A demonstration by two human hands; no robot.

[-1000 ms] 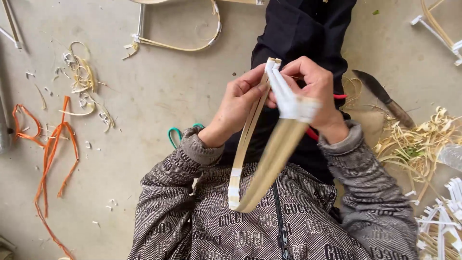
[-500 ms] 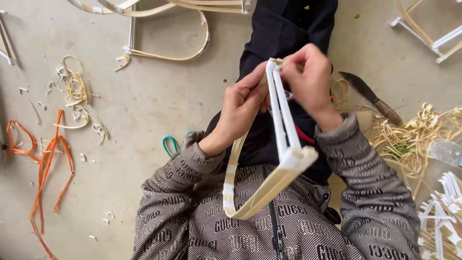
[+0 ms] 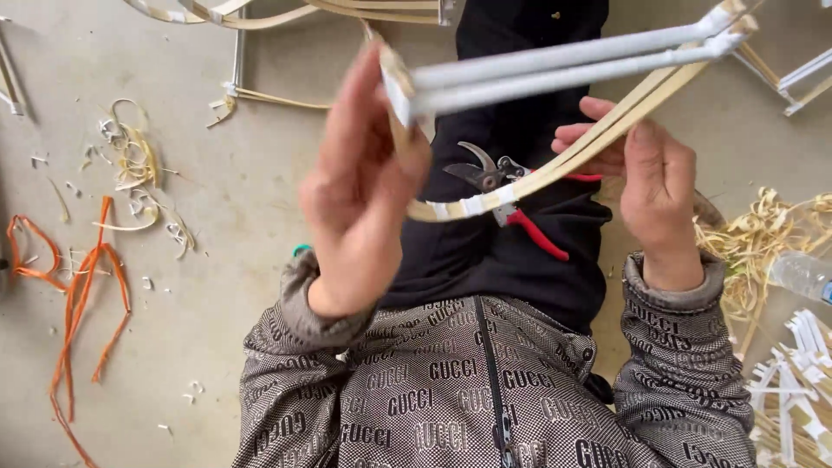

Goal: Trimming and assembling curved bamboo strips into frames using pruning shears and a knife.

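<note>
Underfoot, bare concrete floor (image 3: 234,199) littered with shavings (image 3: 139,173), orange strips (image 3: 87,286); both hands (image 3: 364,191) (image 3: 659,182) clamped on bamboo frame (image 3: 563,65).

even, soft daylight throughout; no glare, only faint shadows on the concrete floor (image 3: 217,260). left hand (image 3: 360,199) motion-blurred and soft, close to lens. right hand (image 3: 654,186) sharper. slight stretching toward edges.

Pruning shears (image 3: 511,195) half behind bamboo strip (image 3: 555,169)
</note>
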